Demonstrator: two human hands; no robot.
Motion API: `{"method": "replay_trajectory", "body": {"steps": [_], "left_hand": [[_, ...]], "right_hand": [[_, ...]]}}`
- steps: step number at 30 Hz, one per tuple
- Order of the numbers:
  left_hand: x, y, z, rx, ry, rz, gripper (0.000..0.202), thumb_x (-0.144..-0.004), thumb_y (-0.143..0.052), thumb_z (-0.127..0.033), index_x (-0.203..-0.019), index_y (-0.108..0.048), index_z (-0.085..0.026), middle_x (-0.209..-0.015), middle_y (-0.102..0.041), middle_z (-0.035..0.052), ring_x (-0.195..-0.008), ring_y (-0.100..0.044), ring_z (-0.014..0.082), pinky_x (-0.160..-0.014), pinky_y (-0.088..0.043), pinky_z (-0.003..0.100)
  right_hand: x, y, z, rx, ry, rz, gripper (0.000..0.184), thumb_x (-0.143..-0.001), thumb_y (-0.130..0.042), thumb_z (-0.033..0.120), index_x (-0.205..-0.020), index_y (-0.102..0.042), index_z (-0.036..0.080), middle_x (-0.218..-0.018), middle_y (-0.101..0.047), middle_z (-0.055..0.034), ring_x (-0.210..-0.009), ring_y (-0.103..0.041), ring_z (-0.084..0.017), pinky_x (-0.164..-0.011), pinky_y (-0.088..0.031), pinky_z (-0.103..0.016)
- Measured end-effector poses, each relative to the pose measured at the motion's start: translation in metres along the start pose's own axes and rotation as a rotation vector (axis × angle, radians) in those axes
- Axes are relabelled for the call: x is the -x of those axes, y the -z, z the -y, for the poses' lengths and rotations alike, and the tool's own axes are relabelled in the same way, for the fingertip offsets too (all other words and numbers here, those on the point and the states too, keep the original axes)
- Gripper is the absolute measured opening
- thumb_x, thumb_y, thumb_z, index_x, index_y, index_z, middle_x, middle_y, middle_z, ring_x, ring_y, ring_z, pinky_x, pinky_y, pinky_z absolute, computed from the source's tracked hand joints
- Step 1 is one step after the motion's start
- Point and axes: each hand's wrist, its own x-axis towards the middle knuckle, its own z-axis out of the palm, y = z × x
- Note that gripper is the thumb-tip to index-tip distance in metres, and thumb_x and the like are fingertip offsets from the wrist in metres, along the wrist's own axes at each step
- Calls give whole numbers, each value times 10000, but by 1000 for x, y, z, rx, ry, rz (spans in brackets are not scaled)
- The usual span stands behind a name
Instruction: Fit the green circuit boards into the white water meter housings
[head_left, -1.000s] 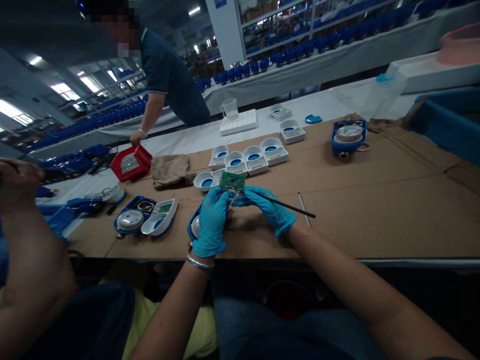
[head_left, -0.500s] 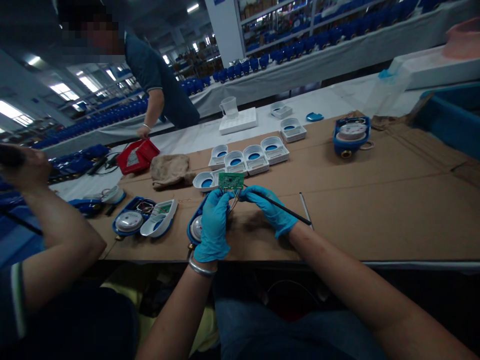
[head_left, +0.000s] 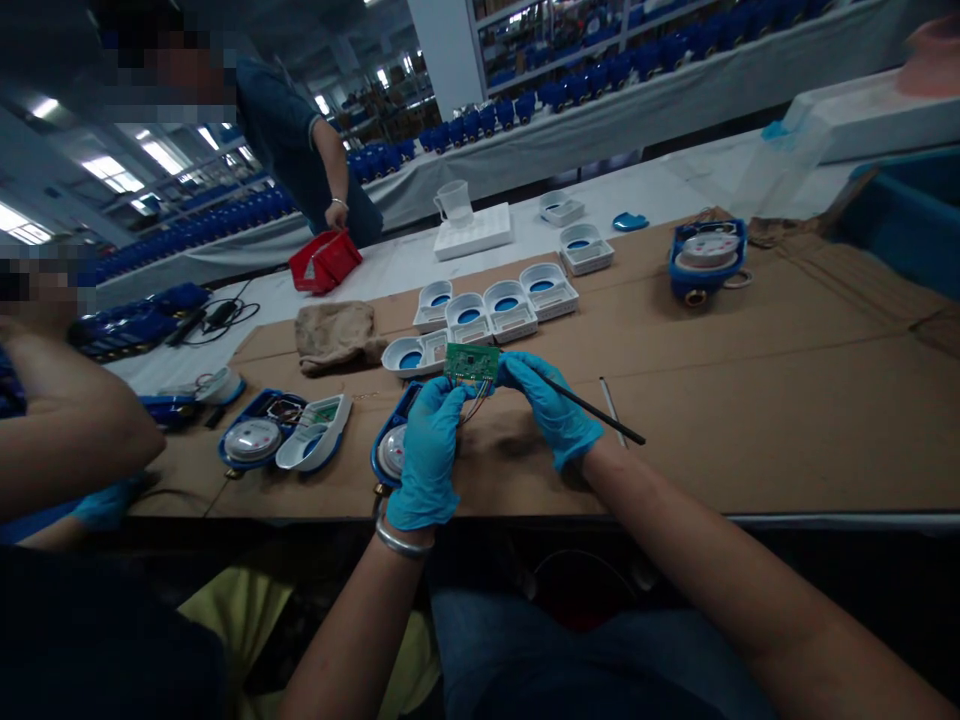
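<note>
Above the near edge of the counter [head_left: 750,420], a green board [head_left: 471,362] is held upright. Its lower left corner is pinched by the gloved left hand [head_left: 427,455]. Its right edge is touched by the fingertips of the right hand [head_left: 551,405], which is closed on a black rod [head_left: 600,415] pointing right of the board. A blue meter [head_left: 386,450] is laid just below the board, and a row of white covers [head_left: 499,305] is set just behind it.

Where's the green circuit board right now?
Head view, centre: green circuit board held between left hand and right hand, over the blue meter, near the row of white covers.
</note>
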Motion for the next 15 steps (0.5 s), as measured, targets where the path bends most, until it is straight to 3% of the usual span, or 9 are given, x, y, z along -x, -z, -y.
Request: {"method": "replay_trajectory", "body": {"steps": [6,10,15], "left_hand": [[2,-7,-11,-19,50,42,124,-863,-620,-262,-898,-706,-180,-950,-736,39,-920,-674,197,-914,-511,345],[4,-10,-20,56,131,72,126,-863,-626,-263,-881,-710,-171,-922,-742,47,-882,-694,201,-867,-536,336],[6,-7,-23,42,134,115,147,-878,-611,-267,-814,-710,-181,-856,-735,27,-827,-687,179,-857,-536,318]], "right_hand": [[-2,0,-1,-73,-38,-39,316,-754,-748,510,-905,-739,233,-951,-729,20,-908,-671,-164,-919,-551,-346],[-2,2,1,-59,-57,-22,289,-730,-776,477,-860,-737,221,-883,-724,27,-860,-671,-156,-876,-561,-328],[-3,4,2,-74,-72,-22,211,-740,-775,401,-812,-725,209,-834,-704,19,-817,-660,-150,-845,-568,-336]]}}
